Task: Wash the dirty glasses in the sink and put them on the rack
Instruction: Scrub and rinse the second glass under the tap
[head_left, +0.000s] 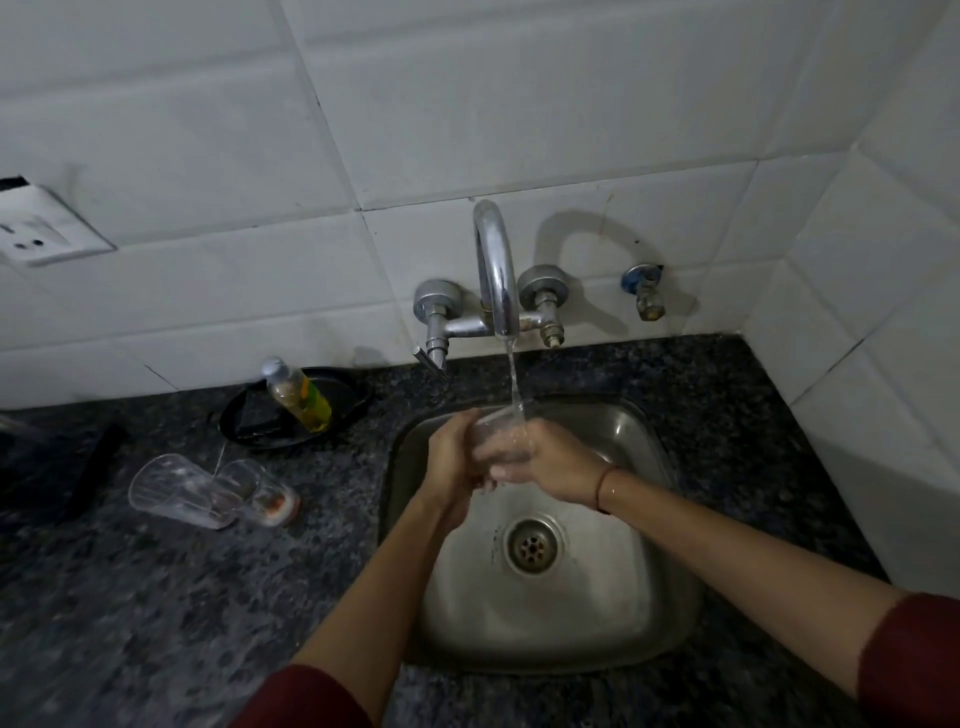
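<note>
Over the steel sink (649, 597) I hold a clear glass (503, 431) under water running from the chrome tap (496, 270). My left hand (452, 457) wraps its left side and my right hand (545, 462) grips it from the right. The stream falls into the glass's open mouth. Two more clear glasses stand on the dark granite counter left of the sink: a taller one (176, 491) and a shorter one (262, 493) with reddish residue at its bottom. No rack shows in this view.
A soap bottle (298, 395) with yellow-green liquid leans in a black tray (353, 400) behind the glasses. A dark object (67, 467) lies at the far left. A wall socket (41, 228) and a small valve (647, 293) sit on the white tiles.
</note>
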